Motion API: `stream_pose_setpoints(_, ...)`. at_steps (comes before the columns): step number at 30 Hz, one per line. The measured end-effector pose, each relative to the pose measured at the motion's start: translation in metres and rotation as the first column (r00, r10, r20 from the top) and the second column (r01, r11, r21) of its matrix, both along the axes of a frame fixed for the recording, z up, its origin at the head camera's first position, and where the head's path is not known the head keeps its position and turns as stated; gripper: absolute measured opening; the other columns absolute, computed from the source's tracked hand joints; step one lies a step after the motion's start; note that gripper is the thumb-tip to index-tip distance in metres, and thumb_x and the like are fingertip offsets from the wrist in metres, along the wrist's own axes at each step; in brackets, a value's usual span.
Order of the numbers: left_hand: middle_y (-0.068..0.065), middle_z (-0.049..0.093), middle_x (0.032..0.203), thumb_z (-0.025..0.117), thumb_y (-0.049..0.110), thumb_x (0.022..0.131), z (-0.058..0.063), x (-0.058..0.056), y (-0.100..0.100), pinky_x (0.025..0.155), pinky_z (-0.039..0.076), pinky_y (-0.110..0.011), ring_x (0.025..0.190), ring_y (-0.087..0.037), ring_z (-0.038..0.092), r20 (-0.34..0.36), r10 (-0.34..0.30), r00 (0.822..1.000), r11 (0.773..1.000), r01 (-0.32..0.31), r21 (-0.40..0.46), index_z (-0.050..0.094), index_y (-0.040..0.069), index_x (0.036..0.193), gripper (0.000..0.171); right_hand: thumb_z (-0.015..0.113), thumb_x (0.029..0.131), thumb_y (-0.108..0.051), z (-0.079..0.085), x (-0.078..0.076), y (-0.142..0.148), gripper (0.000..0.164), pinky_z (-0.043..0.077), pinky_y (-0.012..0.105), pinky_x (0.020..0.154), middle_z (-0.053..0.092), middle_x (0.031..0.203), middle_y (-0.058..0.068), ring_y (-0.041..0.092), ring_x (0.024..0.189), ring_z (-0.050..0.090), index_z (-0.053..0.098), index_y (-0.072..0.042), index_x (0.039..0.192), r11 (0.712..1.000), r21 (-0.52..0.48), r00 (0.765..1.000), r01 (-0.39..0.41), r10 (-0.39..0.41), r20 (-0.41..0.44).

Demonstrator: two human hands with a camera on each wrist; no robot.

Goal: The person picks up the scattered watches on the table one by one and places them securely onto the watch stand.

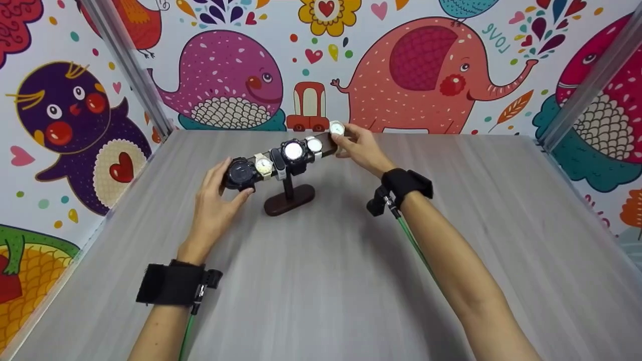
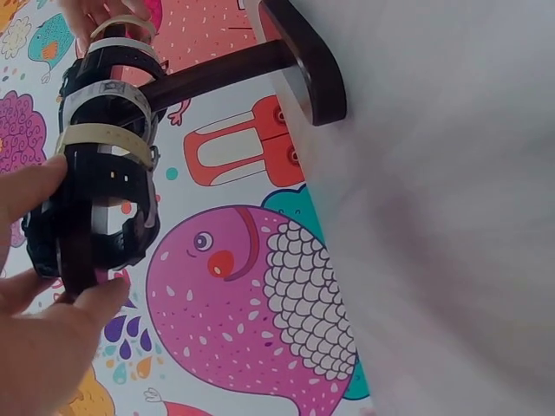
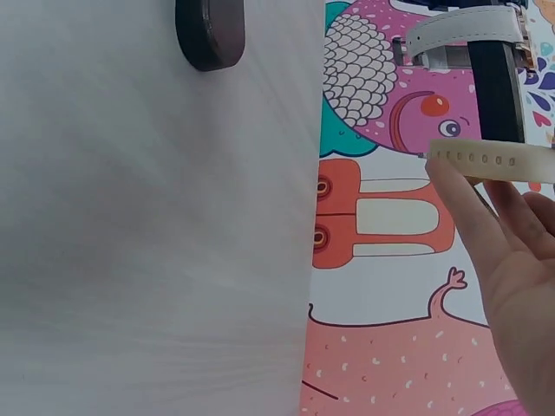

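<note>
A dark wooden watch stand point(image 1: 289, 200) holds a row of several watches on its tilted bar. At the bar's left end, my left hand point(image 1: 210, 208) holds a chunky black watch point(image 1: 241, 172), fingers above and thumb below. Beside that are a cream watch point(image 1: 263, 166), a dark slim band point(image 1: 278, 161), a black watch with a bright face point(image 1: 294, 151) and a small white watch point(image 1: 315, 145). My right hand point(image 1: 365, 150) pinches a white-faced watch point(image 1: 337, 129) at the right end; its cream strap point(image 3: 486, 161) shows in the right wrist view.
The stand's oval foot point(image 2: 314, 74) rests on the grey table point(image 1: 321, 281). Behind the table rises a wall point(image 1: 311, 65) printed with cartoon animals, with metal posts point(image 1: 135, 70) at its corners. Green cables point(image 1: 414, 243) run from both wrist straps along the forearms.
</note>
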State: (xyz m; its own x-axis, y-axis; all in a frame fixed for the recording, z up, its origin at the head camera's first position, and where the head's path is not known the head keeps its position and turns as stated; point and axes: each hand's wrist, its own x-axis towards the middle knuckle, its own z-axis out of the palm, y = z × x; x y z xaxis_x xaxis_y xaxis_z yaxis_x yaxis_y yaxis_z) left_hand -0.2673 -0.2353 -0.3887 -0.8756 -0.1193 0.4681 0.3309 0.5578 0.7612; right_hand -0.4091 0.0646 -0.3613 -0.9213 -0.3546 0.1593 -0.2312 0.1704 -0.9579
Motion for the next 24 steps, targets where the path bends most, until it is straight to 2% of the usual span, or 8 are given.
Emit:
stream_pose_setpoints(3, -0.028, 0.044, 0.149, 0.08, 0.002, 0.081, -0.0011, 0.0001, -0.0004, 0.12, 0.039, -0.044, 0.137, -0.041, 0.047, -0.013, 0.016, 1.0, 1.0, -0.016, -0.022, 0.041, -0.003, 0.149, 0.078, 0.055, 0.103, -0.012, 0.0011, 0.0014, -0.0024, 0.052, 0.061, 0.036, 0.092, 0.053, 0.143, 0.021, 0.026, 0.119, 0.061, 0.039, -0.003, 0.152, 0.999, -0.013, 0.999, -0.031, 0.031, 0.037)
stream_pose_setpoints(6, -0.028, 0.047, 0.147, 0.081, 0.003, 0.08, -0.0014, -0.0002, -0.0004, 0.121, 0.037, -0.049, 0.137, -0.043, 0.047, -0.029, 0.034, 0.999, 0.998, -0.035, -0.053, 0.043, -0.003, 0.148, 0.078, 0.054, 0.103, -0.01, 0.0019, 0.0038, -0.0036, 0.058, 0.058, 0.041, 0.099, 0.046, 0.149, 0.021, 0.032, 0.127, 0.057, 0.032, -0.006, 0.156, 0.997, -0.029, 0.995, -0.069, 0.071, 0.077)
stream_pose_setpoints(10, -0.028, 0.048, 0.146, 0.082, 0.005, 0.08, -0.0007, -0.001, 0.0004, 0.121, 0.036, -0.052, 0.137, -0.044, 0.048, -0.047, 0.045, 0.998, 0.995, -0.049, -0.083, 0.045, -0.002, 0.147, 0.077, 0.054, 0.102, -0.007, 0.0013, 0.0057, -0.0038, 0.06, 0.055, 0.045, 0.103, 0.046, 0.146, 0.022, 0.029, 0.119, 0.059, 0.031, -0.009, 0.157, 0.994, 0.012, 0.991, -0.11, 0.109, 0.075)
stream_pose_setpoints(14, -0.028, 0.049, 0.146, 0.082, 0.004, 0.079, -0.0009, -0.0007, 0.0001, 0.121, 0.036, -0.052, 0.136, -0.044, 0.048, -0.045, 0.04, 0.998, 0.996, -0.044, -0.081, 0.045, -0.002, 0.147, 0.077, 0.055, 0.102, -0.007, 0.0, 0.0064, -0.0046, 0.061, 0.056, 0.04, 0.102, 0.047, 0.142, 0.021, 0.024, 0.113, 0.061, 0.031, -0.012, 0.158, 0.986, 0.081, 0.989, -0.143, 0.138, 0.055)
stream_pose_setpoints(20, -0.028, 0.05, 0.145, 0.082, 0.003, 0.079, -0.0008, -0.0002, -0.0012, 0.121, 0.036, -0.052, 0.136, -0.044, 0.048, -0.044, 0.031, 0.999, 0.997, -0.034, -0.074, 0.046, -0.002, 0.146, 0.077, 0.055, 0.102, -0.006, 0.0022, 0.0078, -0.0026, 0.068, 0.057, 0.035, 0.1, 0.046, 0.144, 0.02, 0.031, 0.12, 0.062, 0.023, -0.016, 0.16, 0.979, 0.11, 0.984, -0.174, 0.167, 0.066)
stream_pose_setpoints(24, -0.029, 0.05, 0.144, 0.082, 0.002, 0.078, -0.0004, -0.0005, -0.002, 0.12, 0.036, -0.053, 0.136, -0.045, 0.048, -0.054, 0.027, 0.998, 0.997, -0.031, -0.072, 0.046, -0.003, 0.146, 0.077, 0.055, 0.1, -0.003, 0.0048, 0.0077, -0.0001, 0.071, 0.056, 0.038, 0.103, 0.046, 0.147, 0.019, 0.032, 0.122, 0.063, 0.022, -0.019, 0.161, 0.972, 0.146, 0.983, -0.184, 0.183, 0.022)
